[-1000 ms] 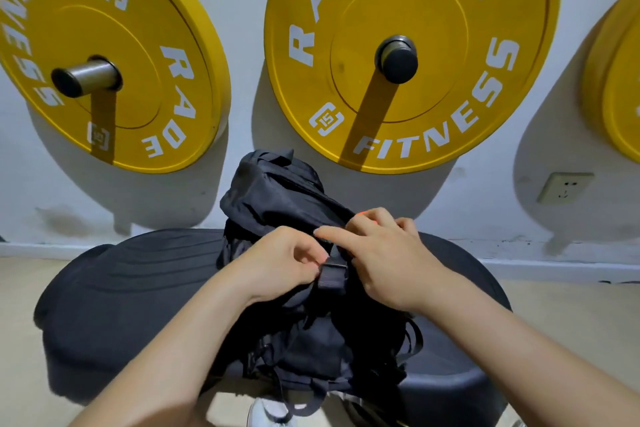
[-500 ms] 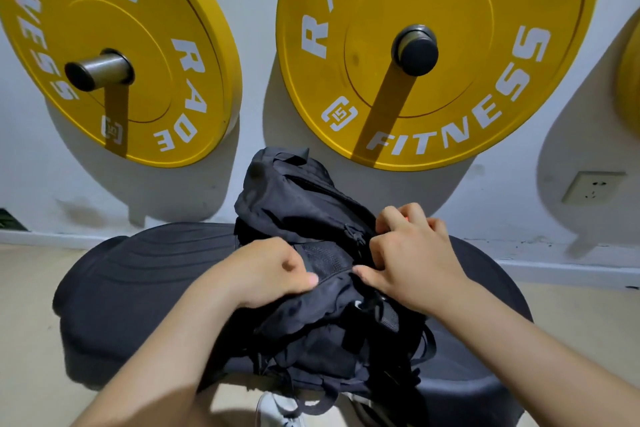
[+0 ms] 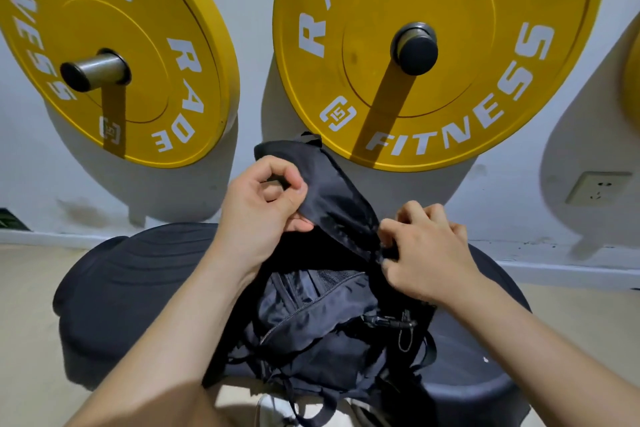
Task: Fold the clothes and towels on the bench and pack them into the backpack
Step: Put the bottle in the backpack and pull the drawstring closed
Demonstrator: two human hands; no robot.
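The black backpack is slumping on the table right under both grips. I'm judging that its limp flap could be slipping free, or the thin nylon catching in the zip. The left grip is pinching the flap's edge, and the right grip is curling onto the zip seam beside it. The fabric is looking crumpled, with straps dangling below. 2 yellow plates are hanging beyond the grips.

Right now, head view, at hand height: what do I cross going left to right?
left hand, pinching → backpack flap → right hand, its grip at the flap's zipper end → wall socket. The bench spans the whole row, so it is left out.
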